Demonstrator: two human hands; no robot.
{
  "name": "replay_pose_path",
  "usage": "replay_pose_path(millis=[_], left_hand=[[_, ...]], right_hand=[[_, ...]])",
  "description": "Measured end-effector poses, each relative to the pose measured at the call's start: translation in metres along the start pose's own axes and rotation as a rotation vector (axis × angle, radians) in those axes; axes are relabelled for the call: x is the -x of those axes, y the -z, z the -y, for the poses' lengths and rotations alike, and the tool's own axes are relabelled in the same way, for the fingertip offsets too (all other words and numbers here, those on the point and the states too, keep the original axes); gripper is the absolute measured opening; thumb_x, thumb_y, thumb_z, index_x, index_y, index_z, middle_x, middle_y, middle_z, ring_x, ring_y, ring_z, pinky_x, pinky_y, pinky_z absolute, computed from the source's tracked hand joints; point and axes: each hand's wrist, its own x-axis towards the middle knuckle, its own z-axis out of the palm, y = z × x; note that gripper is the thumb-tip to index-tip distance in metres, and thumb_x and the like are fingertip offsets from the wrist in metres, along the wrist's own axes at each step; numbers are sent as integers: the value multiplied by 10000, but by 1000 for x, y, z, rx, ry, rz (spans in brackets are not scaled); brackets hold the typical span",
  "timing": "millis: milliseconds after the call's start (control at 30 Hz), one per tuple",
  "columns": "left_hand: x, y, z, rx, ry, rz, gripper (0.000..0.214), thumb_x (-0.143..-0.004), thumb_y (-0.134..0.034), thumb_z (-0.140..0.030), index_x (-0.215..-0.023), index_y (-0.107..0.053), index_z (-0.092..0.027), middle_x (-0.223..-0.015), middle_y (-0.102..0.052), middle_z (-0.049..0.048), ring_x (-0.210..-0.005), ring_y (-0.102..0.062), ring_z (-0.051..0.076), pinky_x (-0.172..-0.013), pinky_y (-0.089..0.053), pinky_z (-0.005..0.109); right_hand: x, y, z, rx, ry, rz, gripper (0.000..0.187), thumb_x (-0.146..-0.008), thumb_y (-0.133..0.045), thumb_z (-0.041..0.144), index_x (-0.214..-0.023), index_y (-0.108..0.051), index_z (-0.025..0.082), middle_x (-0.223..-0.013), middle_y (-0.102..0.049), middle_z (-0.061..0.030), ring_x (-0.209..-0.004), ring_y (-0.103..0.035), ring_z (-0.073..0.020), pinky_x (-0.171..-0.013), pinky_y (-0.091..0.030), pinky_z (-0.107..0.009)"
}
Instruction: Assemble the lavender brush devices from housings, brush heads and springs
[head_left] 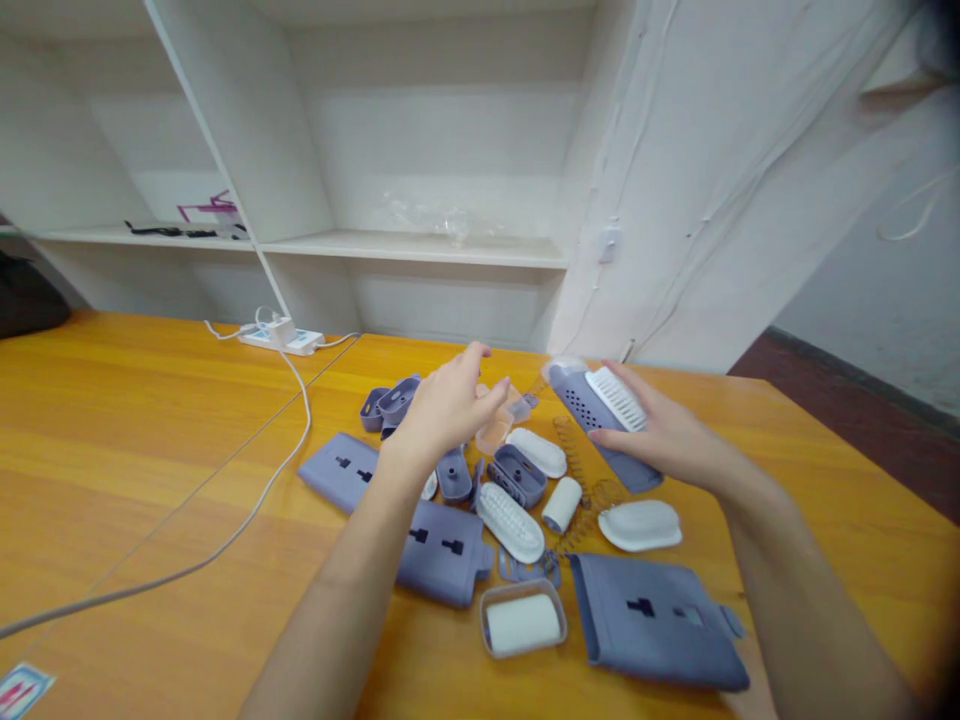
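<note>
My right hand is wrapped round a grey-purple travel case with a row of dark holes and a white bristle brush on its side. A clear cap covers its upper end. Over the heap of parts, my left hand has thumb and fingers apart, with nothing seen between them. Close beside it is a clear plastic cup. Below lie a white oval tray, a grey-purple open shell, a white studded oval piece and a white cylinder. My left forearm hides some parts.
Grey-purple flat panels and a folded pouch lie in front. A clear box holds a white roll. Thin wire coils spread among the parts. A power strip and its cable are left; shelves stand behind.
</note>
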Motion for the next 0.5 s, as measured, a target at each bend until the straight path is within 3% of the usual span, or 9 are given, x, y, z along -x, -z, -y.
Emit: replay_pose_path(millis=[100,133,267,500], left_hand=[[2,-2,21,-118,124,439,499,-854,-479,-484,-1254,-522,-189,-1130,-685,134,-984,-667,278,-800,-493,353],[2,-3,27,-157,175,529,529,-838,-490,-481,-1273,-517,-181,-1139,-686,141,-995,-668,283,-805,-494,350],[-1,-10,40,-203,210,543,548,-827,-482,-464,-1276,-531,-153,-1209,-659,167,-1085,-639,310,-862,-477,360],[-4,-14,45,-218,235,558,552,-815,-500,-491,-1265,-549,-175,-1211,-666,149,-1088,-641,293,-850,-477,334]], right_hand=[[-15,-15,-39,143,-144,28,970,-748,-647,531,-1547,-180,240,-1349,-573,-176,-1132,-610,-394,-891,-495,-490],[-19,-20,-49,181,-168,39,966,-741,-645,537,-1542,-202,231,-1324,-593,-177,-1116,-619,-395,-869,-501,-486],[-25,-32,-73,245,-223,89,926,-707,-649,570,-1498,-323,215,-1234,-648,-173,-1009,-665,-374,-792,-514,-447],[-27,-44,-76,247,-175,43,851,-678,-692,465,-1441,-412,213,-1086,-706,-136,-890,-692,-317,-722,-511,-381]])
